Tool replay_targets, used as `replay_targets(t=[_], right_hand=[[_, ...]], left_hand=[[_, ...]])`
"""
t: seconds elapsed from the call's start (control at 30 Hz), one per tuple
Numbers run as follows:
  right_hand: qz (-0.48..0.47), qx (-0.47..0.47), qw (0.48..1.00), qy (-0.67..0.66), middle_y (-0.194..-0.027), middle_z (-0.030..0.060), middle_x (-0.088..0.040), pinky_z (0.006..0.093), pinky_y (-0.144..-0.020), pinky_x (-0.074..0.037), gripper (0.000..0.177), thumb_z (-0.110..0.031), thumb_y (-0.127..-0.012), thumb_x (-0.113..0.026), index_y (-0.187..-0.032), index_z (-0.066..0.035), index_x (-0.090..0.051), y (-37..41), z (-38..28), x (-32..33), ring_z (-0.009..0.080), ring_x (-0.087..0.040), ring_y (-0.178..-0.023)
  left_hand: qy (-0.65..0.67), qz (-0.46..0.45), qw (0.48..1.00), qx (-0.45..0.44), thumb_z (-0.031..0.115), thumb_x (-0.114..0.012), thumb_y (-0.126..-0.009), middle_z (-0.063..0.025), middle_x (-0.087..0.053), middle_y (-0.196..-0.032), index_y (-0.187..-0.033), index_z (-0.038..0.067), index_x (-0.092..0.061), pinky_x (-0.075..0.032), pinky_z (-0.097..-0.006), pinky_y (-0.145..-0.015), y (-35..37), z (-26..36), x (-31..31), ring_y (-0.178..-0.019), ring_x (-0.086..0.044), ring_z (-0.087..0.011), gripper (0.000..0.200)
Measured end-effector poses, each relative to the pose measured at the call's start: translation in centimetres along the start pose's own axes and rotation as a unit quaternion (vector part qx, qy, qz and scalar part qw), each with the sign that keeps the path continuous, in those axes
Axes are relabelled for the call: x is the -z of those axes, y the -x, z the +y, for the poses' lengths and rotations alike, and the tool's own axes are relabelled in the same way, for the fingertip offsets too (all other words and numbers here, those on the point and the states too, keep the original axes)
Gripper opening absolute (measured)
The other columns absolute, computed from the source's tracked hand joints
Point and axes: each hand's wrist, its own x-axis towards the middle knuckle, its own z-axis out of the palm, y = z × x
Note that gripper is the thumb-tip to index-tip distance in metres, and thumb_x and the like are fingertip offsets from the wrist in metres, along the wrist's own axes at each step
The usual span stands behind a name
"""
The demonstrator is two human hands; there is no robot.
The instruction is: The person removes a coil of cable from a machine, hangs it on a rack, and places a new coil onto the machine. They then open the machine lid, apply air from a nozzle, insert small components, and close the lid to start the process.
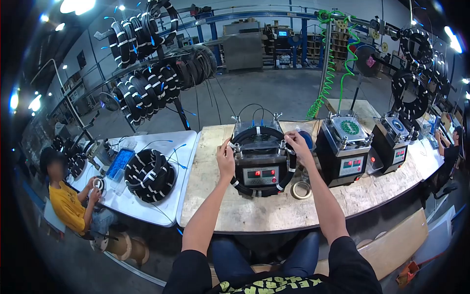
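A coil of black cable (272, 131), bound with white ties, stands upright as a ring in front of the nearest machine (254, 161). My left hand (225, 159) is closed around the coil's left side. At its upper right, my right hand (299, 147) grips the coil with bent fingers. Through the ring the machine's control panel (261, 176) shows red digits. Blue-tipped cable ends (262, 121) rise at the machine's top, behind the coil. A roll of tape (301, 190) lies on the wooden tabletop (215, 208) below my right hand.
Two similar machines (341, 165) (391, 147) stand to the right. Stacked black coils (149, 175) and a blue bin (120, 163) sit on the white table (161, 208). A co-worker (68, 201) sits at left, another person (450, 152) at far right. Coils (147, 93) hang overhead.
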Motion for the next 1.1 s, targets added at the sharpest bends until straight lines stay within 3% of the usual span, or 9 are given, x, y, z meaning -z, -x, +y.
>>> replay_targets(t=[0.17,0.27,0.47,0.5,0.57,0.67,0.8,0.97,1.1], right_hand=[[-0.01,-0.101,0.994,-0.037,-0.084,-0.0086,-0.048,0.0197,-0.06,-0.022,0.041,-0.051,-0.1,-0.063,-0.106,-0.011,-0.067,1.3,2.5,0.5,0.0025,-0.036,-0.071],[0.065,-0.011,0.997,-0.035,-0.092,-0.0032,-0.05,0.0266,-0.082,-0.038,0.034,-0.039,-0.107,-0.056,-0.098,-0.007,-0.059,1.0,6.1,-0.6,0.0081,-0.045,-0.091],[0.166,0.046,0.982,0.081,-0.081,0.0013,-0.046,0.0278,-0.074,-0.038,0.04,-0.039,-0.109,-0.053,-0.093,-0.003,-0.052,1.2,6.3,-1.7,0.0107,-0.038,-0.078],[0.202,0.061,0.972,0.109,-0.078,0.0134,-0.057,0.0338,-0.071,-0.045,0.039,-0.039,-0.107,-0.055,-0.104,0.0,-0.054,1.3,7.0,-1.8,0.0178,-0.05,-0.072],[0.219,0.045,0.966,0.125,-0.079,0.0153,-0.059,0.0343,-0.067,-0.045,0.037,-0.037,-0.107,-0.054,-0.108,0.0,-0.053,3.1,4.8,-3.0,0.0194,-0.052,-0.069],[0.238,0.04,0.959,0.147,-0.078,0.0164,-0.061,0.0365,-0.063,-0.045,0.031,-0.03,-0.107,-0.051,-0.116,-0.001,-0.052,5.1,4.8,-3.3,0.0217,-0.055,-0.065],[0.255,0.08,0.953,0.143,-0.073,0.0184,-0.061,0.0402,-0.06,-0.045,0.028,-0.025,-0.106,-0.049,-0.114,0.002,-0.054,6.4,6.8,-3.8,0.0281,-0.058,-0.062],[0.242,0.055,0.953,0.175,-0.074,0.021,-0.062,0.0446,-0.062,-0.046,0.033,-0.028,-0.107,-0.048,-0.104,0.004,-0.054,7.0,6.1,-3.9,0.0361,-0.062,-0.065],[0.257,0.074,0.952,0.147,-0.071,0.0144,-0.053,0.0415,-0.06,-0.04,0.038,-0.033,-0.109,-0.046,-0.103,0.003,-0.056,7.0,6.5,-4.1,0.0238,-0.048,-0.063]], left_hand=[[-0.084,0.043,0.995,-0.043,0.025,-0.047,-0.104,-0.0216,-0.067,-0.096,-0.124,0.0,-0.067,-0.05,-0.0426,-0.081,0.5,0.9,-0.9,-0.088,-0.065,-0.0376,0.038],[-0.13,0.02,0.991,0.001,0.033,-0.046,-0.104,-0.024,-0.071,-0.092,-0.125,0.003,-0.066,-0.052,-0.0471,-0.079,1.1,1.5,-0.3,-0.09,-0.07,-0.0417,0.041],[-0.125,0.025,0.992,0.0,0.038,-0.047,-0.104,-0.0228,-0.073,-0.104,-0.131,0.007,-0.065,-0.052,-0.0455,-0.084,1.3,1.0,-0.6,-0.099,-0.069,-0.042,0.045],[-0.122,0.018,0.992,0.013,0.039,-0.047,-0.104,-0.0231,-0.072,-0.107,-0.133,0.007,-0.064,-0.052,-0.0451,-0.084,1.6,1.3,-0.5,-0.101,-0.069,-0.0418,0.046],[-0.111,0.057,0.991,-0.038,0.043,-0.051,-0.104,-0.0249,-0.069,-0.117,-0.133,0.005,-0.061,-0.051,-0.0456,-0.088,2.8,1.7,-0.5,-0.107,-0.066,-0.0433,0.05],[-0.173,0.106,0.978,0.057,0.047,-0.053,-0.103,-0.0269,-0.067,-0.12,-0.127,0.0,-0.062,-0.051,-0.0475,-0.088,6.0,-0.4,-0.7,-0.108,-0.065,-0.0446,0.053],[-0.168,0.152,0.969,0.099,0.047,-0.054,-0.104,-0.029,-0.068,-0.095,-0.111,-0.005,-0.062,-0.048,-0.0518,-0.079,7.8,-2.6,-1.3,-0.093,-0.066,-0.048,0.053],[-0.102,0.14,0.982,0.08,0.046,-0.054,-0.105,-0.0275,-0.068,-0.087,-0.104,-0.005,-0.062,-0.048,-0.0496,-0.075,7.5,-3.2,-1.1,-0.085,-0.064,-0.0475,0.052],[-0.099,0.14,0.983,0.067,0.046,-0.056,-0.104,-0.0265,-0.069,-0.088,-0.104,-0.005,-0.064,-0.049,-0.0481,-0.076,7.5,-3.9,-0.9,-0.084,-0.065,-0.0451,0.052]])
